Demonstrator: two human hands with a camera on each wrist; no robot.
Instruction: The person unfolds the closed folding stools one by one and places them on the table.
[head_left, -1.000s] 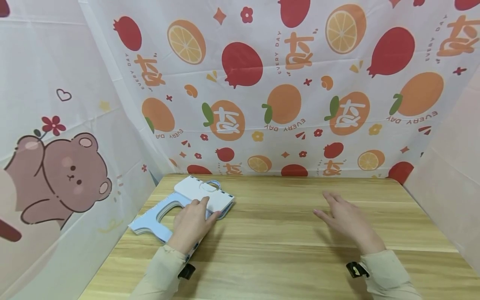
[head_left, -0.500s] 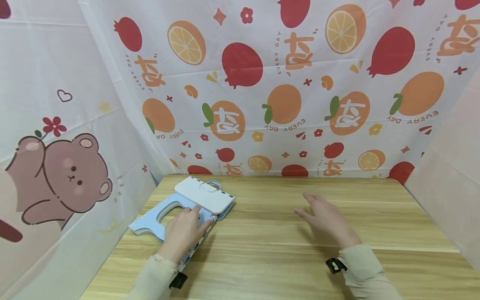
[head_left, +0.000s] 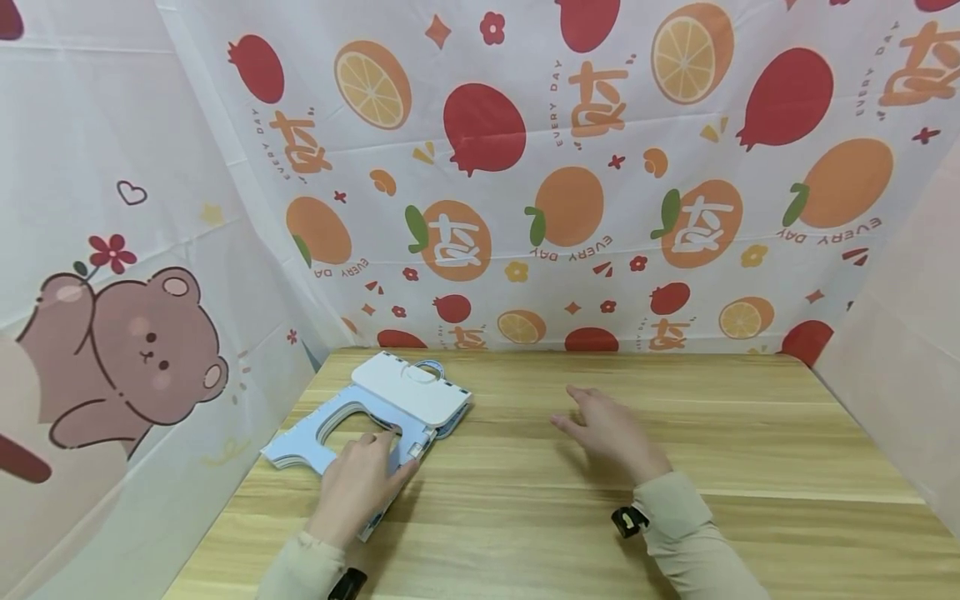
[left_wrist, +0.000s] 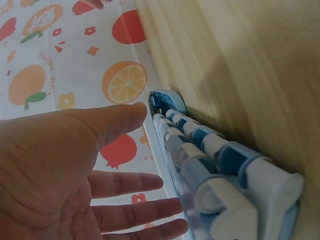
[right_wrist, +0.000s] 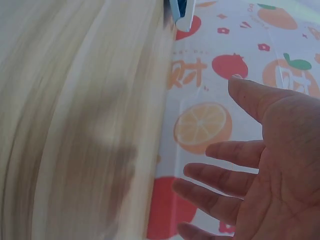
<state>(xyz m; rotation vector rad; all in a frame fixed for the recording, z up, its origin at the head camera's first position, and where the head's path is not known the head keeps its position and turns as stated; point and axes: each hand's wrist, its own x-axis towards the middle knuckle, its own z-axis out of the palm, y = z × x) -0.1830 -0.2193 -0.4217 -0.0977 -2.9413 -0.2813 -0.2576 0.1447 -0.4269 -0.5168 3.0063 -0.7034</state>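
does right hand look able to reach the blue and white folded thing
Likely yes: only tabletop shows between the right hand and the blue and white folded thing, though the left hand hides part of its near end and may crowd that side.

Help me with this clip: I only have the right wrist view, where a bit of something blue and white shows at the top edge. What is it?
Observer: Most likely part of the flat, light-blue and white folded piece, which the head view shows lying on the left side of the wooden table.
Operator: Where is the left hand?
Observer: In the head view, the left hand is at the piece's near right part; I cannot tell whether they touch.
Operator: What runs along that side?
Observer: The left wrist view shows rows of rounded blue and white segments there.
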